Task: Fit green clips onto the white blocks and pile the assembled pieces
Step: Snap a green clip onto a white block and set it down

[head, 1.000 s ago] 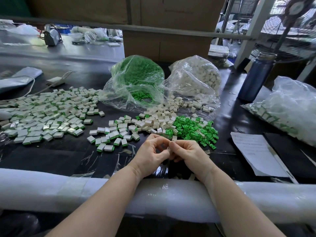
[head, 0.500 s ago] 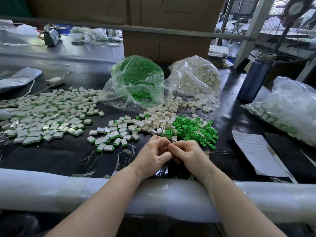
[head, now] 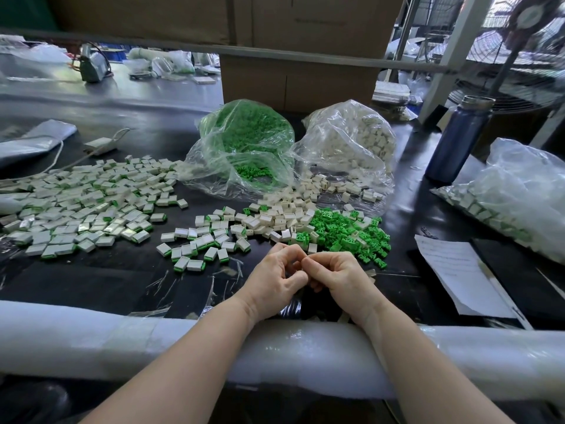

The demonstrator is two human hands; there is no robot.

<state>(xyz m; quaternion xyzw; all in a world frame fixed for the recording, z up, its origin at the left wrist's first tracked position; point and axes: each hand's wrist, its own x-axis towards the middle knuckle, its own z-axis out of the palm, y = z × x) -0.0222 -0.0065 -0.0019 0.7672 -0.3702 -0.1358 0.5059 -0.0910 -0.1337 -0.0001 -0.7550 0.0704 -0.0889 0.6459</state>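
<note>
My left hand (head: 275,280) and my right hand (head: 339,278) meet fingertip to fingertip near the table's front edge, fingers curled tight around a small piece that is hidden between them. Just beyond my hands lies a heap of loose green clips (head: 348,232), with loose white blocks (head: 287,212) to its left and behind. Assembled white-and-green pieces (head: 198,246) are scattered left of my hands, and a larger spread of assembled pieces (head: 85,206) covers the far left.
A clear bag of green clips (head: 244,142) and a clear bag of white blocks (head: 354,139) stand behind the heaps. A blue bottle (head: 455,139), a sheet of paper (head: 458,276) and another filled bag (head: 519,191) sit right. A white foam roll (head: 122,338) pads the front edge.
My hands stay pressed together in the same spot; the fingers have shifted slightly and closed tighter around the hidden piece.
</note>
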